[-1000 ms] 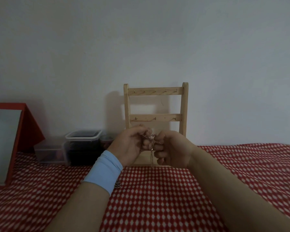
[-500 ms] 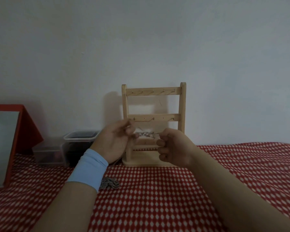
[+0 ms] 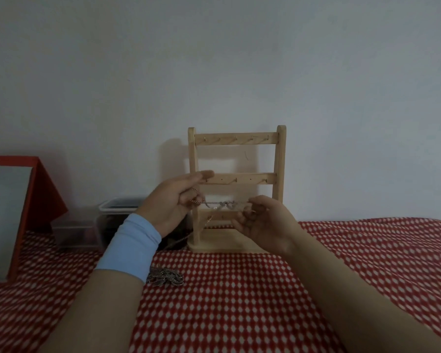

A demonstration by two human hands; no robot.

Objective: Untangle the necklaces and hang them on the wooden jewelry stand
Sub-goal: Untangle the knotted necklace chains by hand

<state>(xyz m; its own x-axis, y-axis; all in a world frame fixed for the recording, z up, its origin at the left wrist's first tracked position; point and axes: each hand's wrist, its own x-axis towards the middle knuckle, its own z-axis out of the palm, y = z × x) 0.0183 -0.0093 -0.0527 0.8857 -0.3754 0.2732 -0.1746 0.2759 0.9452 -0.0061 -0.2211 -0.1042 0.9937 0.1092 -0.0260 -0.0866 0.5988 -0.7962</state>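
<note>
Left hand [image 3: 172, 202] and right hand [image 3: 264, 222] hang apart above the red checked cloth [image 3: 239, 314], in front of the wooden jewelry stand [image 3: 236, 138] at its far edge. A heap of necklaces [image 3: 167, 276] lies by the left wrist. I judge the chain [image 3: 214, 203] stretched level between the hands wants a gentle pull with some slack, so its mid-span knot [image 3: 224, 205] loosens rather than tightens. Each hand pinches one chain end in curled fingertips, one left finger pointing straight.
</note>
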